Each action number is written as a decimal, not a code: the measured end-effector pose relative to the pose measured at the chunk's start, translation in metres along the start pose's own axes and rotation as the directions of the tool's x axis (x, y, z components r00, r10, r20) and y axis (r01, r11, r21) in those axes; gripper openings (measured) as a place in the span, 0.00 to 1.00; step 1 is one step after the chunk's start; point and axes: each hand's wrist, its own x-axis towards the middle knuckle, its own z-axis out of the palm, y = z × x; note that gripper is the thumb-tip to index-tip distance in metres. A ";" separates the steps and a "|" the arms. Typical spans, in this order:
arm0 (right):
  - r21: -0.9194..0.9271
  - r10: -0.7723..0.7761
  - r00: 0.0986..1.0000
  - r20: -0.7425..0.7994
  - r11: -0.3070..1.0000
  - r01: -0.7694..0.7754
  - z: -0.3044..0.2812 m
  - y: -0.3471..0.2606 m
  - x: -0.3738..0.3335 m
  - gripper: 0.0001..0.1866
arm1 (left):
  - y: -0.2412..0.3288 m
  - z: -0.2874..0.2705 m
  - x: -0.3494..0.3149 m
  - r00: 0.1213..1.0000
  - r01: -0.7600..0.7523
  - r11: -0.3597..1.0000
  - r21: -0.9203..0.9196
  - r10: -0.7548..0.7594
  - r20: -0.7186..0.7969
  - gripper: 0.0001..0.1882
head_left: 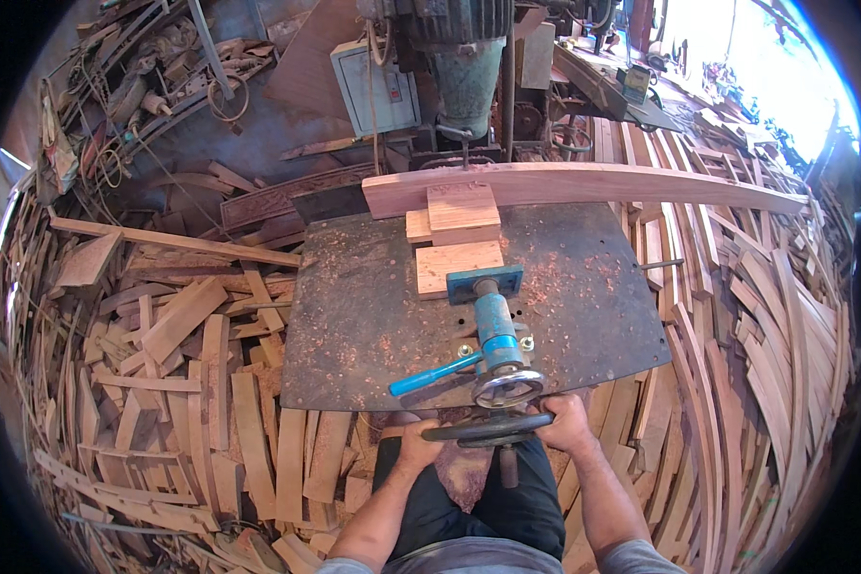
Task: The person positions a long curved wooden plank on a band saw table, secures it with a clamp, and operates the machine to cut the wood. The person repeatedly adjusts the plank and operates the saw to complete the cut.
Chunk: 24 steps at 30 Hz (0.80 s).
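Observation:
My left hand [418, 442] grips the left side of a black handwheel [488, 430] at the near edge of a dark metal machine table [354, 325]. Gripping the same wheel's right side is my right hand [564, 421]. Above the wheel a blue screw clamp [495, 325] with a blue lever [432, 375] and a small silver wheel [508, 386] presses against stacked wooden blocks [459, 239]. The blocks push on a long curved plank [584, 185] lying across the table's far edge.
A grey-green motor and machine column [459, 57] stands behind the plank. Heaps of cut wooden slats [182, 364] cover the floor to the left, and curved strips [756, 325] pile up to the right. Sawdust lies on the table.

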 end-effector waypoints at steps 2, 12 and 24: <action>0.058 -0.030 0.999 -0.027 0.998 0.032 0.002 0.003 -0.001 0.16 | 0.004 0.001 0.000 1.000 0.029 0.999 -0.013 -0.029 0.004 0.23; 0.225 0.009 0.998 -0.063 0.974 0.006 0.021 0.034 -0.007 0.17 | 0.028 -0.007 0.001 0.999 -0.032 0.994 0.100 0.036 -0.040 0.22; 0.217 0.026 0.996 -0.084 0.976 -0.007 0.026 0.036 -0.008 0.22 | 0.020 -0.008 0.000 1.000 -0.007 0.997 0.072 0.008 -0.016 0.22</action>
